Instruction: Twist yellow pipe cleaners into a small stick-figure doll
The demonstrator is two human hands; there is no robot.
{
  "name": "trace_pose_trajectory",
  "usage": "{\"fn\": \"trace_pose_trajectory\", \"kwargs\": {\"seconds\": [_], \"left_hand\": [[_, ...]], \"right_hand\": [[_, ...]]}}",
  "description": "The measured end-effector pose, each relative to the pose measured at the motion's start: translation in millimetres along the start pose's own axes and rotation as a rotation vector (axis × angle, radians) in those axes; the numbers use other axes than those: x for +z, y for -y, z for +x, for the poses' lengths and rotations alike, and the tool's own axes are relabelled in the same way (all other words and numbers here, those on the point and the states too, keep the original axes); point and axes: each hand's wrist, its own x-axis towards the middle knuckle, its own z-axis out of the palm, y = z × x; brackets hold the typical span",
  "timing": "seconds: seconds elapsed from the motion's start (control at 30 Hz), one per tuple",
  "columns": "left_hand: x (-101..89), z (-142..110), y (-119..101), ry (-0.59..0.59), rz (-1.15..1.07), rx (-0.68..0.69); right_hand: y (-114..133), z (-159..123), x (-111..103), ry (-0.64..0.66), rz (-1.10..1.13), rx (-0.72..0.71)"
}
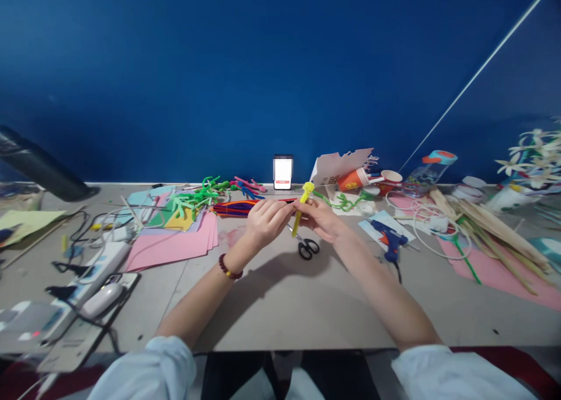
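Observation:
Both my hands meet above the middle of the table, around a yellow pipe cleaner [297,223] that is bunched at its top and straight below. My right hand [323,217] pinches it just under the bunched end. From the other side my left hand [268,220] has its fingers closed at the same piece, their tips partly hidden. Below the hands lie scissors [308,248] with black handles, the blades partly covered. A bundle of purple and orange pipe cleaners [234,208] rests behind my left hand.
A phone [283,173] stands against the blue wall. Left are pink paper sheets [175,249], green pipe cleaners [197,196] and a power strip [94,277]. On the right lie a blue glue gun [391,240], orange paper cups [353,179] and dried husks [495,236].

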Motion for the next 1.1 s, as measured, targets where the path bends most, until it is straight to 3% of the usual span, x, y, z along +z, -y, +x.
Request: {"fn": "trace_pose_trajectory", "kwargs": {"seconds": [0.2, 0.57, 0.7, 0.87, 0.97, 1.1], "left_hand": [[0.8, 2.0, -1.4, 0.075, -0.056, -0.257], [2.4, 6.6, -5.5, 0.051, -0.355, -0.514], [2.5, 11.4, -10.1, 0.050, -0.576, -0.770], [6.3, 16.1, -9.9, 0.054, -0.996, -1.147], [7.8, 15.8, -6.5, 0.082, -1.116, -1.290], [9.9, 12.8, -1.0, 0.166, -1.198, -1.379]], "right_hand": [[-0.1, 5.1, -6.4, 0.068, -0.159, -0.173], [-15.6, 13.8, -10.6, -0.086, -0.511, -0.485], [-16.8, 12.5, -10.2, -0.207, -0.819, -0.741], [-20.6, 14.6, -13.2, -0.232, -1.059, -1.038], [-24.4, 18.3, -18.0, -0.230, -1.139, -1.125], [-25.2, 22.6, -22.1, -0.217, -1.175, -1.139]]}}
